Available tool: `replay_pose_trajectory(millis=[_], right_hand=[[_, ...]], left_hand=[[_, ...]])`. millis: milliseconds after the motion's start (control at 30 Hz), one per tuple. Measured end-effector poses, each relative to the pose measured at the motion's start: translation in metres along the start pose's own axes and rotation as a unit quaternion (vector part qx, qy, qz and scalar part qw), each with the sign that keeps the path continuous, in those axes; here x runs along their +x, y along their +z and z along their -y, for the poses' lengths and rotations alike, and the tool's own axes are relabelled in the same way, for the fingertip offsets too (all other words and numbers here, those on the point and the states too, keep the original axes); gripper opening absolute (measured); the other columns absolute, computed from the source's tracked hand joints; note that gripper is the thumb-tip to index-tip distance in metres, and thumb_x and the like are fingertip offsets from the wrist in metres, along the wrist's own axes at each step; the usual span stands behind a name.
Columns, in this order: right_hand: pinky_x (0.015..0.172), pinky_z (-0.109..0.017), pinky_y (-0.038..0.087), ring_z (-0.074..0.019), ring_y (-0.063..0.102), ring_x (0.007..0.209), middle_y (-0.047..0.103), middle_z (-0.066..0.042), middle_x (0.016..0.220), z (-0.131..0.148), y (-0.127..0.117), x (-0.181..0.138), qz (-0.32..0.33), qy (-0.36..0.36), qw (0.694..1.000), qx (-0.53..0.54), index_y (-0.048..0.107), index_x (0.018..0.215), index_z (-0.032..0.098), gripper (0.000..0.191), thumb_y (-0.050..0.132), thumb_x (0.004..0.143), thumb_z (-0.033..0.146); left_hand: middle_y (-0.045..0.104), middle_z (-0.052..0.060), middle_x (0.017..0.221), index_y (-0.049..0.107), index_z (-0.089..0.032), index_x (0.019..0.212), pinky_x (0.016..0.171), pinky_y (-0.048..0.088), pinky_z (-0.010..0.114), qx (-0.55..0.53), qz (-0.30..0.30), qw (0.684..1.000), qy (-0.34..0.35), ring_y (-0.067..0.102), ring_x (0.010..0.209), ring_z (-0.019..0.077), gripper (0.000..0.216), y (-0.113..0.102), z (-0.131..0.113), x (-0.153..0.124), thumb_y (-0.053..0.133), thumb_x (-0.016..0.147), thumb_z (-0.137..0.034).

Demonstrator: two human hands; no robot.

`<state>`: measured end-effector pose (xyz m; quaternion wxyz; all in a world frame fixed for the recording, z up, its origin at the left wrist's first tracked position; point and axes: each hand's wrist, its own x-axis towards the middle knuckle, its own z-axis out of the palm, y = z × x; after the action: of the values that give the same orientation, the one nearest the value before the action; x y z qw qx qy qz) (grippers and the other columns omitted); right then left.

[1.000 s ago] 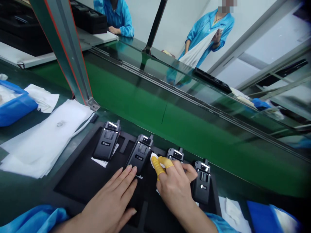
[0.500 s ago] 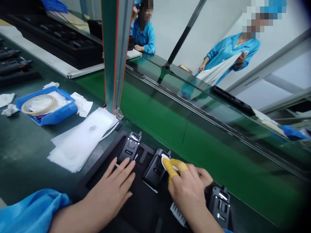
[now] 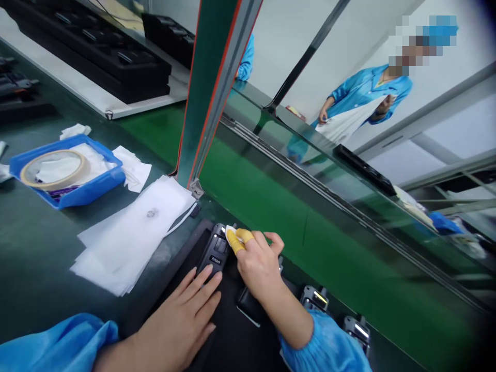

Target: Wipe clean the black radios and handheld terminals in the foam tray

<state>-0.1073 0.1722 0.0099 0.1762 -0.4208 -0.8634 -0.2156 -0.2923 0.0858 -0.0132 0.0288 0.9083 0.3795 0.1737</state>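
Observation:
A black walkie-talkie marked "Riton" lies in the slot at the left end of a black foam tray. My left hand rests with spread, outstretched fingers over its lower end. Yellow finger cots cover two fingers of my right hand, which pinches a small white wipe against the radio's top edge. Beneath my right wrist, a second walkie-talkie is partly hidden. Further right, a third walkie-talkie and another radio show beyond my sleeve.
Left of the tray are a stack of white sheets or sleeves and a blue bin holding a tape roll. A metal post rises behind, beside a green strip. Across it, a person holds white cloth.
My right hand has moved left with the wipe, from the second walkie-talkie to the leftmost one. My left hand stays near the leftmost radio's lower end. The view has shifted slightly.

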Motion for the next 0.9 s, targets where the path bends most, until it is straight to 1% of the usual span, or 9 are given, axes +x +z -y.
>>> replay_pose_trajectory(millis=[100,233,333,433,533,667,733,800,900], right_hand=[[0.09,-0.041,0.021,-0.017,0.048,0.087,0.065,-0.003,0.091,0.003,-0.003,-0.005,-0.002,0.018,1.0,0.012,0.067,0.09,0.02,0.024,0.049,0.081,0.007],[0.088,-0.041,0.022,-0.0166,0.048,0.085,0.066,-0.003,0.093,0.01,-0.001,0.007,-0.02,0.001,0.999,0.03,0.067,0.087,0.019,0.02,0.05,0.083,0.01],[0.087,-0.04,0.022,-0.0155,0.047,0.082,0.066,-0.002,0.09,0.009,0.002,0.015,-0.027,0.008,0.999,0.025,0.067,0.087,0.02,0.019,0.05,0.084,0.01],[0.087,-0.04,0.022,-0.0162,0.047,0.084,0.066,-0.004,0.091,0.006,0.002,0.011,-0.025,0.035,0.999,0.016,0.066,0.085,0.019,0.022,0.048,0.084,0.008],[0.088,-0.04,0.022,-0.0164,0.047,0.085,0.065,-0.004,0.092,0.009,0.002,0.007,-0.024,0.023,0.999,0.016,0.066,0.084,0.019,0.021,0.049,0.083,0.008],[0.088,-0.04,0.02,-0.015,0.046,0.081,0.064,-0.002,0.088,0.012,0.005,0.014,-0.026,0.001,1.0,0.004,0.066,0.083,0.02,0.017,0.053,0.081,0.009],[0.087,-0.04,0.02,-0.015,0.046,0.079,0.063,-0.002,0.086,0.01,0.006,0.016,-0.021,0.008,1.0,-0.011,0.066,0.086,0.02,0.019,0.053,0.081,0.008],[0.087,-0.04,0.02,-0.0155,0.045,0.079,0.063,-0.002,0.082,0.004,0.006,0.013,-0.017,0.019,0.999,-0.025,0.066,0.085,0.019,0.021,0.051,0.08,0.006],[0.085,-0.04,0.022,-0.0155,0.045,0.077,0.062,-0.004,0.08,-0.01,0.003,0.003,-0.017,0.047,0.998,-0.042,0.064,0.069,0.018,0.025,0.047,0.079,0.003]], left_hand=[[0.05,0.01,0.137,0.058,-0.017,0.12,0.101,0.042,0.044,0.002,0.004,1.0,0.013,0.046,0.126,0.0293,0.04,-0.002,0.002,0.001,0.055,0.081,-0.023],[0.049,0.011,0.137,0.057,-0.018,0.122,0.095,0.047,0.046,0.005,0.023,1.0,0.021,0.049,0.123,0.0306,0.042,-0.008,0.005,0.002,0.056,0.081,-0.023],[0.045,0.01,0.141,0.055,-0.018,0.126,0.096,0.047,0.046,-0.008,0.034,0.999,0.02,0.045,0.127,0.0303,0.045,-0.01,0.006,0.001,0.054,0.081,-0.021],[0.042,0.01,0.143,0.053,-0.018,0.127,0.101,0.043,0.045,-0.033,0.041,0.999,0.011,0.041,0.13,0.0288,0.045,-0.01,0.006,0.0,0.054,0.082,-0.021],[0.045,0.01,0.141,0.055,-0.018,0.125,0.103,0.041,0.045,-0.049,0.025,0.998,0.002,0.042,0.129,0.0285,0.043,-0.008,0.005,-0.001,0.056,0.082,-0.021],[0.048,0.011,0.139,0.057,-0.018,0.122,0.101,0.042,0.045,-0.042,0.0,0.999,-0.002,0.046,0.126,0.03,0.042,-0.006,0.003,-0.002,0.059,0.08,-0.024],[0.048,0.012,0.138,0.057,-0.018,0.122,0.1,0.043,0.045,-0.037,0.003,0.999,0.002,0.046,0.125,0.0302,0.043,-0.007,0.003,-0.002,0.059,0.08,-0.026],[0.049,0.011,0.137,0.057,-0.018,0.123,0.1,0.043,0.045,-0.035,0.01,0.999,0.003,0.048,0.124,0.0296,0.044,-0.009,0.002,-0.001,0.059,0.08,-0.026],[0.05,0.01,0.137,0.056,-0.017,0.124,0.1,0.044,0.043,-0.031,0.02,0.999,-0.002,0.049,0.123,0.0275,0.045,-0.013,0.001,0.002,0.059,0.08,-0.026]])
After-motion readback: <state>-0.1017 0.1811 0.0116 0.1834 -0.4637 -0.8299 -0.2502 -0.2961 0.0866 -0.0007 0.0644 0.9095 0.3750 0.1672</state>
